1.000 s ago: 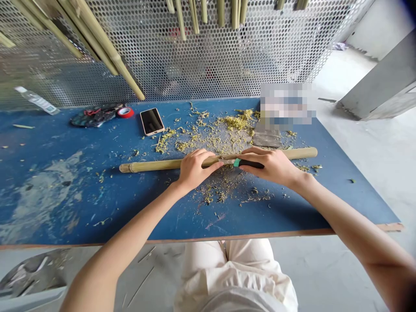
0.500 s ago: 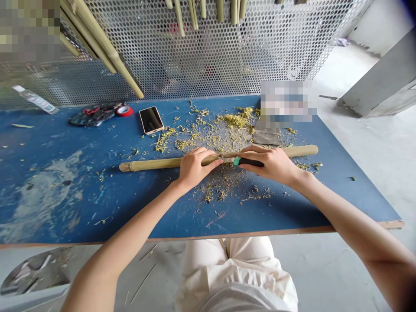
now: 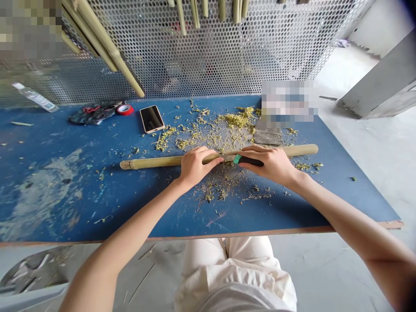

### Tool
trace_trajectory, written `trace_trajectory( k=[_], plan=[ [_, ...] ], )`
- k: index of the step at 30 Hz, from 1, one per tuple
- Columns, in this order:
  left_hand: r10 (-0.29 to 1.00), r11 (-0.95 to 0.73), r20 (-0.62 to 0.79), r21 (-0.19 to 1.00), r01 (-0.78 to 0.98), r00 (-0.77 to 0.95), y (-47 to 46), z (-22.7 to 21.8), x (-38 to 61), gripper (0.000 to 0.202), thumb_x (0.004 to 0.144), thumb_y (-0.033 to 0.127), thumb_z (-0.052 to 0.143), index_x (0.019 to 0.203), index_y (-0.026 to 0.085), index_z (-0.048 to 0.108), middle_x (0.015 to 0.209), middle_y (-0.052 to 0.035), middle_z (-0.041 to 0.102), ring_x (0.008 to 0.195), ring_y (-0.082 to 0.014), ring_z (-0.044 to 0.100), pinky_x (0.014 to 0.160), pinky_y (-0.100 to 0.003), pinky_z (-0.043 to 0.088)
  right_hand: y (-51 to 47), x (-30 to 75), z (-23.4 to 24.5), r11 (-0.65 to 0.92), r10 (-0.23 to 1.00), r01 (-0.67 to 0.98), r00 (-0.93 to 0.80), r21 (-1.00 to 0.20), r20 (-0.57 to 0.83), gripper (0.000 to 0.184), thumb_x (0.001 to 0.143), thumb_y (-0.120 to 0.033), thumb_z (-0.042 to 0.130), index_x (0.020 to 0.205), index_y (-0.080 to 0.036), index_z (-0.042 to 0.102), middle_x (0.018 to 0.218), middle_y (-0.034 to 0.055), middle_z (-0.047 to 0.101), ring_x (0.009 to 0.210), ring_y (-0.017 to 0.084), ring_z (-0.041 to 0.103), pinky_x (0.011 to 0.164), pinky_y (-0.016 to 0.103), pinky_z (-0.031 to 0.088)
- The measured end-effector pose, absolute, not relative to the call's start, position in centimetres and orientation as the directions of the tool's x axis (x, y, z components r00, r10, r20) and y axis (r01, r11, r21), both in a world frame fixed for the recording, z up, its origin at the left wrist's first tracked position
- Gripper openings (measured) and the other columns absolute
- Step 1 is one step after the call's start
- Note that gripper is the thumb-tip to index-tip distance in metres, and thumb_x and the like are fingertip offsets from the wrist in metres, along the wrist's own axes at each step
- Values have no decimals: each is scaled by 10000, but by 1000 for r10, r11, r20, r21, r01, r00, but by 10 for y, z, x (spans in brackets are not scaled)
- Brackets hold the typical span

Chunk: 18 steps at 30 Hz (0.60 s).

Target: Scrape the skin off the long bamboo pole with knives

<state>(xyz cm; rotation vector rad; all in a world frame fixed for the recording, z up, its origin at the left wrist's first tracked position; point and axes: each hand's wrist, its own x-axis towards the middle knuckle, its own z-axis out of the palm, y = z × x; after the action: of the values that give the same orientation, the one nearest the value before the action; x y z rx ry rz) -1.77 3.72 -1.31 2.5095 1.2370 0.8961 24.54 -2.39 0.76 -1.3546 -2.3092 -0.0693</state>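
My left hand [image 3: 196,167] clamps the pole [image 3: 152,163]; my right hand [image 3: 274,164] grips the knife [image 3: 253,162]. The pole runs beneath both, its ends jutting past either side.

left fingers [image 3: 208,153] gripping bamboo pole [image 3: 156,162] | right fingers [image 3: 251,154] around black-handled tool [image 3: 245,160]

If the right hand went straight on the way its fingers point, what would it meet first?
Likely the left hand: the right hand points along the pole towards it. The knife it holds sticks out ahead, blade close to the left thumb. Whether blade and thumb touch is unclear.
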Motion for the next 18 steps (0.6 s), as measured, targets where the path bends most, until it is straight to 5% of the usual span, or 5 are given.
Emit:
trace_trajectory(
  k=[10, 18],
  plan=[
    [754, -655, 424, 421, 628, 502, 36, -11, -20, 323, 953, 517, 638, 1044, 228, 751, 1006, -55, 757, 920, -208, 698, 790, -337, 516, -19, 253, 10, 552, 804, 800, -437, -233, 404, 328, 1013, -397, 550, 1233, -274, 758, 1184, 55, 768, 982, 204, 743, 745, 278, 562],
    [683, -730, 412, 397, 556, 603, 35, -7, -27, 193, 935, 374, 691, 1049, 219, 696, 1019, -55, 718, 962, -219, 661, 828, -358, 514, -24, 253, 13, 613, 737, 789, -555, -35, 386, 384, 1023, -470, 521, 1234, -249, 753, 1131, 80, 762, 776, 160, 701, 620, 266, 468]
  ],
)
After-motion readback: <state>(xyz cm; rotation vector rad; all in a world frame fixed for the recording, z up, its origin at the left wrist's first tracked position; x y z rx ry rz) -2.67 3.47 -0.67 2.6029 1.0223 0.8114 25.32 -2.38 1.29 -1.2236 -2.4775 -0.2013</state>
